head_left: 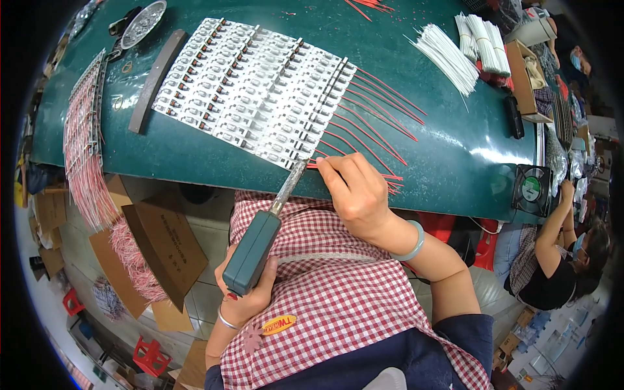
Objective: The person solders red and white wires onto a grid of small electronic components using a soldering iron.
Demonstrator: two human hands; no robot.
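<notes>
My left hand (250,296) is wrapped round the green, boxy handle of a soldering gun (252,250). Its metal barrel slants up so that the tip meets the near right corner of a white panel of small circuit boards (244,91). Close beside that tip, my right hand (357,188) pinches a red wire (312,165) between thumb and fingertips. Several more red wires (374,127) run from the panel's right edge across the green table (455,166). The exact contact at the tip is too small to make out.
A dark bar (158,81) lies along the panel's left side. Wired boards (84,123) hang over the table's left edge above an open carton (162,253). Bundled white sticks (445,58) lie at far right, near a small fan (532,188). A co-worker (559,260) sits on the right.
</notes>
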